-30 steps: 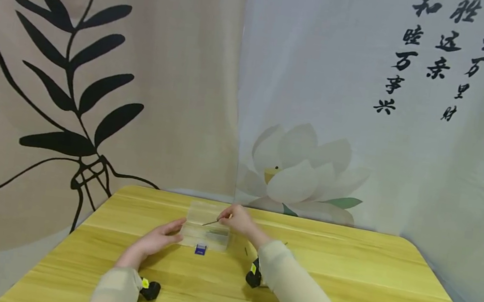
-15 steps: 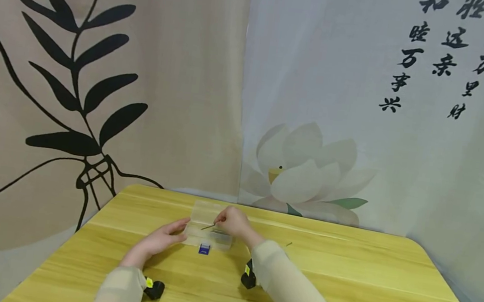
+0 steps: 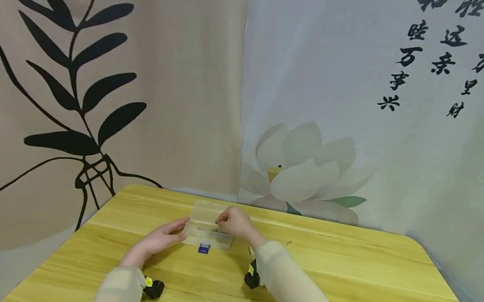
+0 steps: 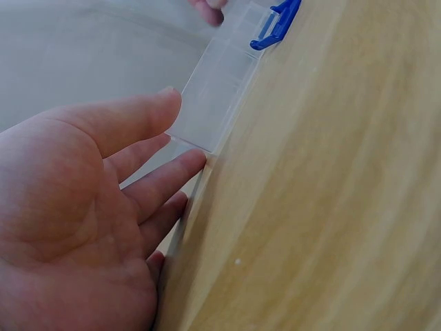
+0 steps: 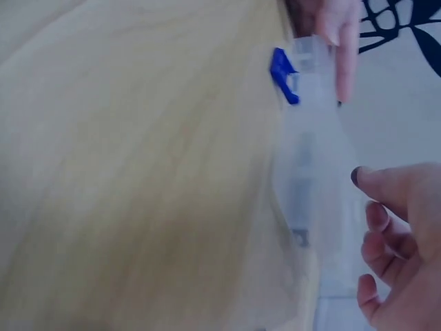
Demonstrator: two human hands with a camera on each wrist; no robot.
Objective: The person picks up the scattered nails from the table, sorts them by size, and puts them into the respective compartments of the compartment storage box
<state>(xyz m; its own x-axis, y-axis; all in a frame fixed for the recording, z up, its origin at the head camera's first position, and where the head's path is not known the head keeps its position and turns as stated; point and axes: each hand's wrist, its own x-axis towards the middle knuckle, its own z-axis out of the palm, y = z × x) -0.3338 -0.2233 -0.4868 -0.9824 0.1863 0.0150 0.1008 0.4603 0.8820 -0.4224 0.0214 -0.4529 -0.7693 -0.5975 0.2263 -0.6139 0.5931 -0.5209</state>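
Note:
A clear plastic box (image 3: 195,240) with a blue latch (image 3: 204,248) lies near the far edge of the table, its lid (image 3: 205,211) tipped back. Inside it, a thin dark rod (image 3: 205,228) lies lengthwise. My left hand (image 3: 160,239) touches the box's left end with nearly straight fingers; in the left wrist view the thumb (image 4: 148,118) is at its upper corner. Over the box's right part hovers my right hand (image 3: 237,222). Its fingers (image 5: 386,258) are loosely bent, thumb apart from them, with nothing between.
Small thin pieces lie on the wooden table (image 3: 344,279) to the right: one piece (image 3: 288,243) farther out, another piece (image 3: 250,249) beside the right sleeve. A printed cloth (image 3: 186,89) hangs close behind the far edge. Black wrist cameras sit under both forearms.
My right hand lowered the thin dark rod from a slant into the box and let it go; the rod now lies flat inside. My left hand stayed at the box's left end.

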